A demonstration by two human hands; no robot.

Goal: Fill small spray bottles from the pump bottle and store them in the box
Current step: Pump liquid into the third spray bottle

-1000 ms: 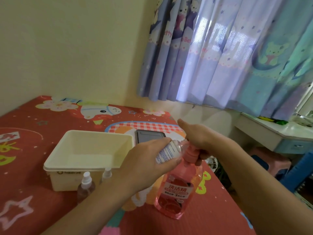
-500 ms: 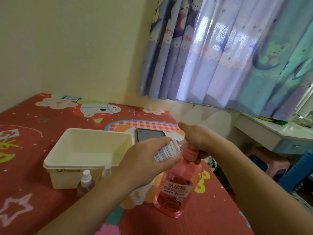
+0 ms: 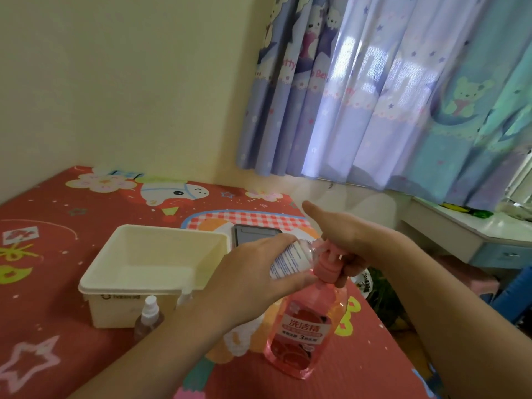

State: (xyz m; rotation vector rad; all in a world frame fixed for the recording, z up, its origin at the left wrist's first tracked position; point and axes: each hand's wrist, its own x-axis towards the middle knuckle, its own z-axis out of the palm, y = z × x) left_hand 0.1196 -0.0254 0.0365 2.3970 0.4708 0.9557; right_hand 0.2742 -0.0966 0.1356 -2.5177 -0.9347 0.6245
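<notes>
Mid-fill: your left hand [image 3: 253, 280] grips a small spray bottle [image 3: 290, 259] at the pump bottle [image 3: 309, 321] nozzle, right hand [image 3: 345, 240] pressing the pump, fingers curled round it (box [image 3: 149, 272] at 9 o'clock holds none).

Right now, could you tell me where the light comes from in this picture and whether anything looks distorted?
Head view: daylight glows through the curtain at upper right, washing out its folds; the wide-angle lens leans the curtain and wall edges outward; the pink pump bottle is sharp enough that its label shows, though the forearms at the bottom edge are soft.
</notes>
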